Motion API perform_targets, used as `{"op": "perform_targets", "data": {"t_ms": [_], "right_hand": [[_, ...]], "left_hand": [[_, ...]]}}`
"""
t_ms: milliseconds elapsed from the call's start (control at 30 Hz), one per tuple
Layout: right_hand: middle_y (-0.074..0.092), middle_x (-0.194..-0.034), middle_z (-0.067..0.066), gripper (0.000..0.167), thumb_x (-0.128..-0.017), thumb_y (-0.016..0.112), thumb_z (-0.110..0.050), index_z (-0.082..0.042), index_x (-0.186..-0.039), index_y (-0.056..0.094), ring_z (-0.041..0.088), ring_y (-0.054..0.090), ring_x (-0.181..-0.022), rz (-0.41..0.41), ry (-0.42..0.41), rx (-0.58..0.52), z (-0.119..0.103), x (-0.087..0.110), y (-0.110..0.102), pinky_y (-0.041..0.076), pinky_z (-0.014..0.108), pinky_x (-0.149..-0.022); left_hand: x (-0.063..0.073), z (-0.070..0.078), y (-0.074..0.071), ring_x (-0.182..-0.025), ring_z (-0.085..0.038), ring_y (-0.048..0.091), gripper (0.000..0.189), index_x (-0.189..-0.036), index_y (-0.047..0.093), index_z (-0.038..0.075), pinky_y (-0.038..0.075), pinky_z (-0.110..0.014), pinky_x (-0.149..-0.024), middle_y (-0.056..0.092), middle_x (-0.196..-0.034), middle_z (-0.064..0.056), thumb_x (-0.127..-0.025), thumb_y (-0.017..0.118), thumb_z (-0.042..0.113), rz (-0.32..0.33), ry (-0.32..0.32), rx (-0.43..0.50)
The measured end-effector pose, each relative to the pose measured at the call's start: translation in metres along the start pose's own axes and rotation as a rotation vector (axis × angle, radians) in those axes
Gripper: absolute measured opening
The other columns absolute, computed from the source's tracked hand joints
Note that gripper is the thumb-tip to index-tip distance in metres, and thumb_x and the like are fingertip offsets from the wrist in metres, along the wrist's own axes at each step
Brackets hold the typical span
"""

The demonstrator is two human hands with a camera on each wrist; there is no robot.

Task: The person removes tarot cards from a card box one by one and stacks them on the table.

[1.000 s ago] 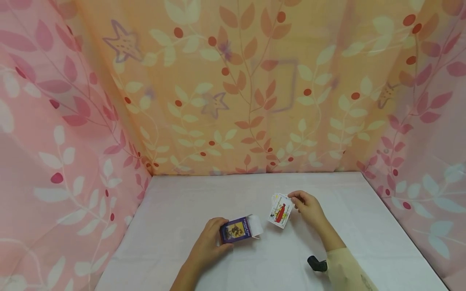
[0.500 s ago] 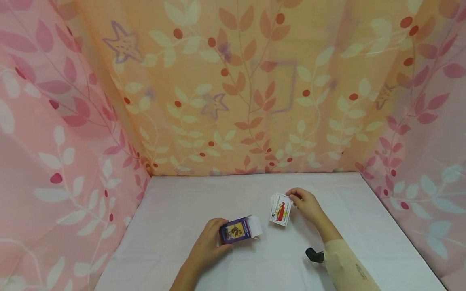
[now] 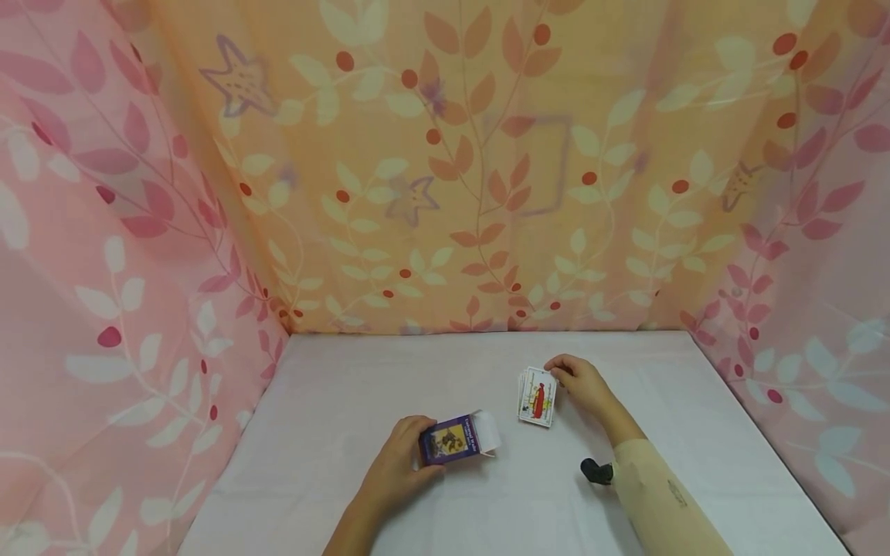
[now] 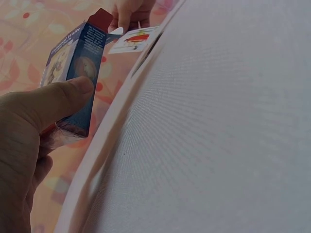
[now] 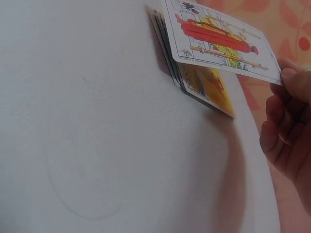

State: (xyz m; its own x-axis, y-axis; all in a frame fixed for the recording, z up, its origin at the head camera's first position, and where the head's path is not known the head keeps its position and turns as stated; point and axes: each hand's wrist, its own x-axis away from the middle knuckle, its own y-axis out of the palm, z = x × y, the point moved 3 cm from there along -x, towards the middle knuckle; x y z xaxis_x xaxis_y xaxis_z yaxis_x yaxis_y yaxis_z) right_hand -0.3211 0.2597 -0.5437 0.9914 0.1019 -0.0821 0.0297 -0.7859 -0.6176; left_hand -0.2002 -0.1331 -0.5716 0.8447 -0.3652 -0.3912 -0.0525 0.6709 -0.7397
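Note:
My left hand (image 3: 399,467) grips a small purple-blue card box (image 3: 445,442), thumb on one side and fingers on the other. The box's white end flap stands open toward the right. My right hand (image 3: 582,384) pinches one corner of a playing-size card (image 5: 218,43) printed with a figure in red, between thumb and finger. Beneath that card lies a small pile of cards (image 5: 204,90) on the table, mostly covered by it. A gap shows between the held card and the pile in the right wrist view. In the left wrist view, the box (image 4: 73,63) is held tilted.
A white cloth (image 3: 334,386) covers the table. Behind it hangs an orange leaf-patterned curtain (image 3: 389,247), with pink ones at both sides. Beside the right sleeve (image 3: 653,494) a black object (image 3: 596,471) sticks out; its kind is unclear.
My right hand has shifted slightly away from me with the card. The card has turned and lines up more closely with the pile. My left hand and the box stay nearly still.

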Motion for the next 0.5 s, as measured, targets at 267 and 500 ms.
{"op": "perform_targets", "data": {"t_ms": [267,500], "right_hand": [[0.067,-0.106,0.008,0.017,-0.106,0.054,-0.014,-0.009,-0.113,0.068,0.021,0.058,-0.094,-0.041,0.050,-0.006,0.012,-0.013,0.005,0.052,0.028,-0.078],[0.067,-0.111,0.008,0.019,-0.107,0.053,-0.016,-0.009,-0.114,0.068,0.024,0.057,-0.102,-0.059,0.085,-0.029,0.026,-0.018,0.009,0.054,0.031,-0.088]], "left_hand": [[-0.002,-0.002,0.001,-0.136,-0.010,0.048,0.080,-0.141,0.053,0.023,0.040,-0.038,-0.120,0.053,-0.140,0.013,-0.072,0.091,0.040,0.006,0.006,0.007],[0.000,-0.002,0.001,-0.135,-0.013,0.049,0.080,-0.141,0.053,0.024,0.042,-0.041,-0.118,0.054,-0.141,0.012,-0.072,0.091,0.040,0.008,0.008,0.014]]}}
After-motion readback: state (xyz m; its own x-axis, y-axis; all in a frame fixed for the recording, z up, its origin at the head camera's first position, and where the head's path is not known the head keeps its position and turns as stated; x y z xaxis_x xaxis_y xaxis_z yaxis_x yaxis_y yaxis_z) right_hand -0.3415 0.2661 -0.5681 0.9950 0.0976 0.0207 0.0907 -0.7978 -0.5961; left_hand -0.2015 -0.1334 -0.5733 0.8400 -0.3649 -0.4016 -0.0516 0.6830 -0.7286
